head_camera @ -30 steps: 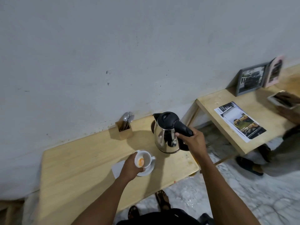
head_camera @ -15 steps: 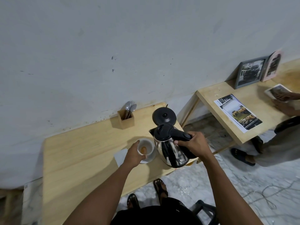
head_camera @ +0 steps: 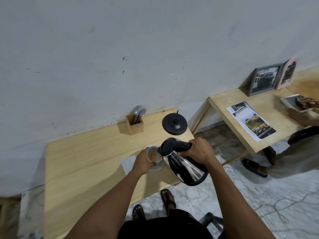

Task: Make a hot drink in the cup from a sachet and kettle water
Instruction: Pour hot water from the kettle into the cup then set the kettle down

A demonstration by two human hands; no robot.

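A white cup [head_camera: 153, 153] with orange powder at its bottom rests on a white saucer [head_camera: 158, 167] on the wooden table [head_camera: 86, 163]. My left hand [head_camera: 142, 163] is wrapped around the cup's left side. My right hand [head_camera: 198, 150] grips the black handle of a steel kettle [head_camera: 184, 167]. The kettle is tipped to the left, its spout right at the cup's rim. No water stream is visible. A white paper, possibly the sachet [head_camera: 127, 163], lies left of the saucer, partly under my hand.
The kettle's black base [head_camera: 174, 123] stands empty at the table's back right. A wooden holder with spoons and forks [head_camera: 134, 124] is by the wall. Another person sits at a second table [head_camera: 241, 107] to the right with a leaflet, photo frames and a tablet.
My right hand lifted the kettle off its base, carried it toward me and tipped it to the cup. My left hand stayed on the cup.
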